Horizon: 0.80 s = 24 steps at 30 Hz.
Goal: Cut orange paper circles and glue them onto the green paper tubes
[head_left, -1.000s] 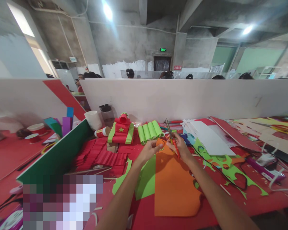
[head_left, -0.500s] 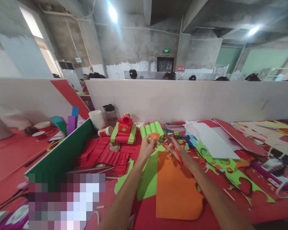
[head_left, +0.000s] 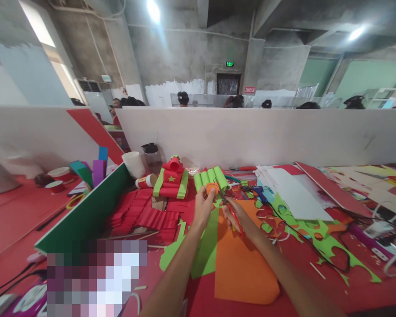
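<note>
A small orange paper piece (head_left: 211, 188) is pinched in my left hand (head_left: 203, 203). My right hand (head_left: 232, 215) grips red-handled scissors (head_left: 235, 216), whose blades point up and left to the edge of that piece. Whether the blades touch it I cannot tell. Below both hands lies a large orange sheet (head_left: 242, 268), partly over a green sheet (head_left: 204, 253). Just behind the hands stand several rolled green paper tubes (head_left: 214, 175). To their left sits a red and green paper tank model (head_left: 172, 178) with a star.
Pleated red paper strips (head_left: 145, 215) lie at the left beside a green divider (head_left: 86, 211). A white cup (head_left: 134, 164) and a bottle (head_left: 151, 155) stand by the white partition (head_left: 251, 136). Right of my hands are a blue glue gun (head_left: 261, 193), green offcuts (head_left: 336, 255) and white sheets (head_left: 297, 193).
My right hand and the scissors have moved left and slightly down, so the blades are now closer to the orange piece. My left hand stays almost in place, still holding that piece.
</note>
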Each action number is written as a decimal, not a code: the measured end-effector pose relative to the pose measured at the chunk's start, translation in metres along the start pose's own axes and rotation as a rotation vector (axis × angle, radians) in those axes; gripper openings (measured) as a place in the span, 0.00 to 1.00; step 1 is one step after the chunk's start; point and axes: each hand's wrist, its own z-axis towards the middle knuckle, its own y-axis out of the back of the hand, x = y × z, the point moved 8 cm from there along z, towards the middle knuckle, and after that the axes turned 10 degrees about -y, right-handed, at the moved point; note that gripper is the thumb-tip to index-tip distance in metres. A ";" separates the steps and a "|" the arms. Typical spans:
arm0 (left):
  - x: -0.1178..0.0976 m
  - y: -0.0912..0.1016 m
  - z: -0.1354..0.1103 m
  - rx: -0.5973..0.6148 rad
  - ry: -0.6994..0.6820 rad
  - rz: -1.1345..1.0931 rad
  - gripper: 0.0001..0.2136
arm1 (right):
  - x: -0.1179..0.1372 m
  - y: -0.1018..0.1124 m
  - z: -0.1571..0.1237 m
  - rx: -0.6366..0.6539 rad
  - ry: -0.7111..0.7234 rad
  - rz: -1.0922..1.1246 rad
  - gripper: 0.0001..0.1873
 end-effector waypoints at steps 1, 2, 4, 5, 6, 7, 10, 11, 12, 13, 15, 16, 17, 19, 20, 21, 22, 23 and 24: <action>0.000 -0.001 -0.001 -0.007 0.007 -0.013 0.16 | 0.001 -0.001 -0.001 -0.009 -0.002 -0.007 0.24; 0.000 -0.001 -0.002 -0.013 0.012 -0.025 0.17 | 0.001 -0.001 -0.002 -0.017 -0.009 -0.013 0.24; -0.001 -0.001 -0.003 -0.029 0.014 -0.045 0.17 | 0.000 -0.003 -0.003 -0.025 -0.035 -0.021 0.23; -0.001 -0.001 -0.003 -0.037 0.014 -0.053 0.17 | -0.001 -0.003 -0.004 -0.032 -0.043 -0.023 0.23; -0.001 -0.001 -0.004 -0.044 0.015 -0.061 0.16 | -0.001 -0.003 -0.004 -0.038 -0.044 -0.023 0.24; -0.001 -0.002 -0.004 -0.047 0.015 -0.067 0.16 | -0.002 -0.003 -0.004 -0.043 -0.041 -0.023 0.24; -0.001 -0.002 -0.004 -0.045 0.011 -0.065 0.14 | -0.003 -0.003 -0.002 -0.046 -0.024 -0.014 0.24; -0.001 -0.002 -0.004 -0.043 0.007 -0.060 0.13 | -0.004 -0.003 -0.002 -0.044 -0.026 -0.009 0.24; -0.002 -0.002 -0.004 -0.041 0.003 -0.056 0.13 | -0.004 -0.002 -0.001 -0.046 -0.027 -0.008 0.24; -0.002 -0.003 -0.004 -0.040 0.001 -0.053 0.13 | -0.004 -0.001 -0.001 -0.050 -0.027 -0.010 0.24; -0.002 -0.003 -0.004 -0.041 -0.004 -0.054 0.12 | -0.004 -0.001 -0.001 -0.049 -0.021 -0.024 0.25; -0.003 -0.003 -0.004 -0.043 -0.007 -0.055 0.12 | -0.003 0.000 -0.001 -0.047 -0.016 -0.033 0.25; -0.004 -0.003 -0.005 -0.046 -0.010 -0.057 0.12 | -0.002 0.000 -0.001 -0.045 -0.008 -0.041 0.24; -0.005 -0.003 -0.005 -0.053 -0.016 -0.057 0.12 | 0.000 0.000 -0.002 -0.046 0.006 -0.046 0.23; -0.006 -0.003 -0.005 -0.055 -0.018 -0.057 0.12 | 0.001 0.000 -0.002 -0.053 0.012 -0.043 0.22; -0.007 -0.003 -0.005 -0.055 -0.020 -0.058 0.12 | 0.002 0.001 -0.003 -0.061 0.019 -0.039 0.22; -0.008 -0.004 -0.005 -0.054 -0.021 -0.060 0.13 | 0.003 0.001 -0.004 -0.069 0.024 -0.038 0.21; -0.008 -0.004 -0.005 -0.053 -0.022 -0.062 0.13 | 0.004 0.001 -0.004 -0.073 0.028 -0.040 0.21; -0.009 -0.004 -0.005 -0.052 -0.022 -0.064 0.13 | 0.005 0.001 -0.005 -0.075 0.028 -0.042 0.21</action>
